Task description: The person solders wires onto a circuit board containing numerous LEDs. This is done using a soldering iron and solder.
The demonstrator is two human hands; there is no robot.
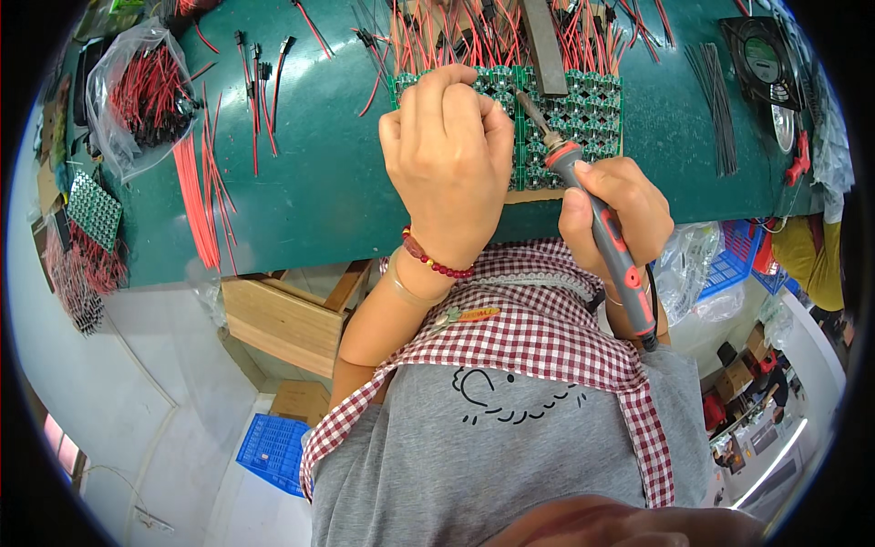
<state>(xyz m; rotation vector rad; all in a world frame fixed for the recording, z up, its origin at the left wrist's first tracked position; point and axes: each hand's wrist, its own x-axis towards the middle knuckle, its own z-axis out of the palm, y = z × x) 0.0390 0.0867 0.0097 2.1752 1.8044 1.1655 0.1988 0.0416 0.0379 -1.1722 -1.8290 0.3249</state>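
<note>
soldering iron with a grey-and-red handle [620, 260] slants up and leftward from the right hand [638, 210], whose thumb and fingers are closed around the grip. its metal tip reaches over a green panel of small square circuit boards [592, 128], near the left hand's fingertips; i cannot tell whether it touches the panel. the left hand [447, 155] is over the left part of that panel, back of the hand upward, fingers bent inward and thumb close to them; the fingertips are mostly hidden, so i cannot tell how far apart they are or what they hold. a red-beaded bracelet [437, 266] circles the left wrist.

the panel lies on brown cardboard [538, 196] at the near edge of a dark green tabletop [310, 182], with red and black wires [474, 41] crowding its far side. a dark grey flat metal bar [544, 50] lies across the wires and onto the panel. to the left are a bundle of straight red wires [193, 205] and a clear plastic bag [132, 164] of red wires with black ends. to the right lie thin dark grey strands [715, 109] and a square black fan [764, 59].
</note>
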